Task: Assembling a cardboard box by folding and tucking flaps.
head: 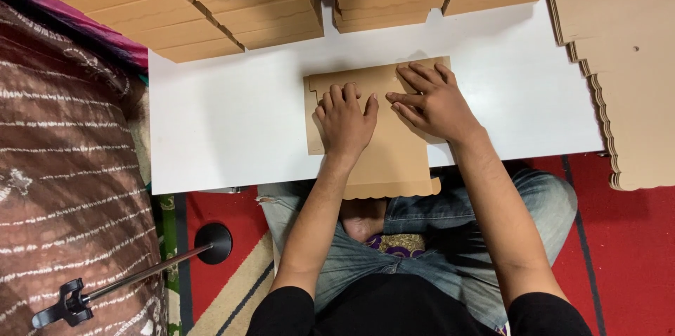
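Head view, both hands (344, 121) (432, 104) flat on cardboard blank (390, 160), lengthwise toward person

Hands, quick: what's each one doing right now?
Left hand: open, flat on the cardboard sheet.
Right hand: open, fingers spread, pressing the same sheet.

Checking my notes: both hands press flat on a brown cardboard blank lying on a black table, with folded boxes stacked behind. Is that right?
Not quite: the table is white, not black, as the head view shows. Both the left hand and right hand do press the cardboard blank, folded boxes stacked behind.
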